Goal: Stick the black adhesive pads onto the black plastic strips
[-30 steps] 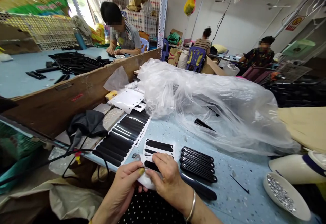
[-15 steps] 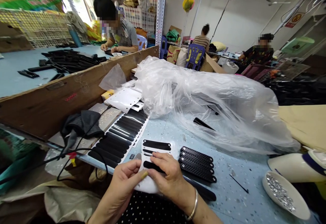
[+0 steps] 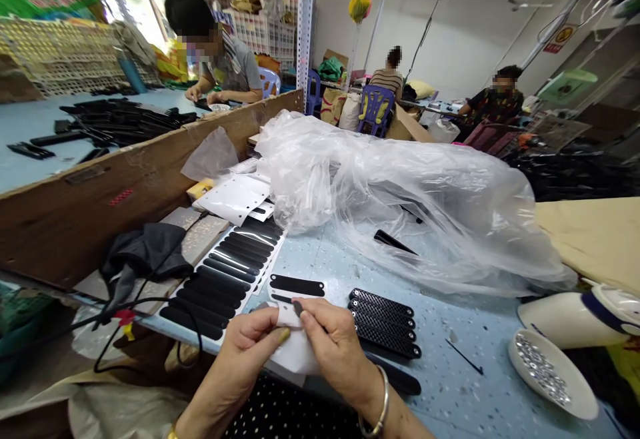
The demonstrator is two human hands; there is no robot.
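Observation:
My left hand (image 3: 247, 349) pinches the near edge of a white backing sheet (image 3: 295, 352) that carries black oblong stickers. My right hand (image 3: 335, 349) grips the end of one black sticker strip (image 3: 298, 307) and lifts it off that sheet. One more black sticker (image 3: 297, 286) lies flat on the sheet's far end. Just right of my hands, several black textured bars (image 3: 383, 322) lie side by side on the blue table (image 3: 450, 386). A long black bar (image 3: 395, 379) sits by my right wrist.
A full sheet of black stickers (image 3: 225, 272) lies to the left beside a dark cloth (image 3: 145, 249) and cable. A big clear plastic bag (image 3: 400, 192) covers the table's middle. A white dish of small metal parts (image 3: 547, 372) stands right. Other people sit at far tables.
My right hand has peeled a black sticker's end up from the sheet where it earlier lay flat. The sheet has bent toward me, and the view has shifted slightly right.

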